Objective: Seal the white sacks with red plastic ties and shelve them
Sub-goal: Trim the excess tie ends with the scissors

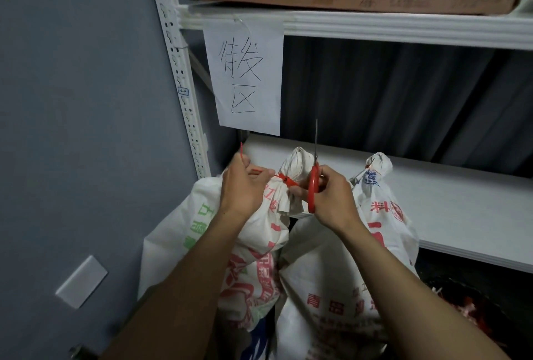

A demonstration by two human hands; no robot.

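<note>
While the left hand grips the loose end of the red tie and pulls it out to the side, the right hand holds red scissors with the blades pointing up, just beside the bunched neck of the white sack. The tie goes round that neck — it looks pulled tight. So the step in hand seems to be cutting off the long tail. Next, the scissors would need to tip down and open across the tail, close to the lock, without nicking the sack. A second sack stands just to the right, its top tied too. Both seem to stand in front of the white shelf, not on it — lifting them up is left to do.
</note>
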